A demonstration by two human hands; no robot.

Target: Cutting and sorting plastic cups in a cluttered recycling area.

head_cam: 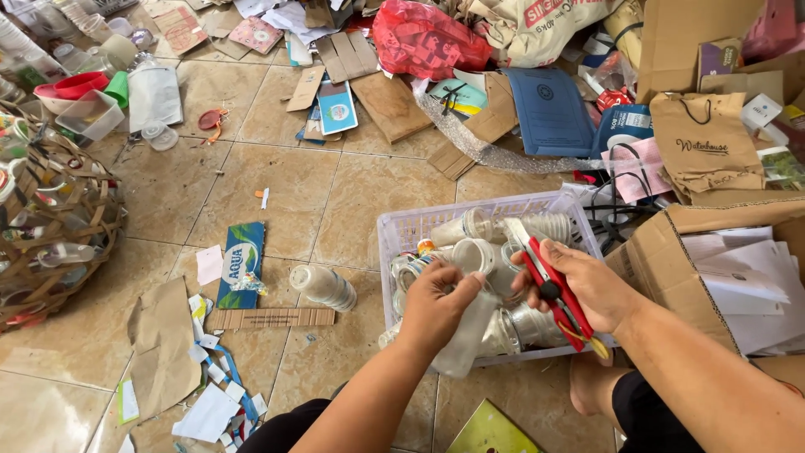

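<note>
a: while the white slatted plastic crate [402,231] of clear cups sits between the knees, where's the work?

b: over its near rim. left hand [436,304] pinches a clear soft plastic cup [470,335] that hangs below the fingers.

a: and the right hand [587,281]?

b: wrapped tight round a red utility knife [549,281], blade end up, just beside the cup. i'd keep the blade angled away from the pinching fingers.

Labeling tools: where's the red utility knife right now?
Head view, right of centre: the red utility knife is in the right hand, above the white plastic basket of clear cups, beside the left hand.
</note>
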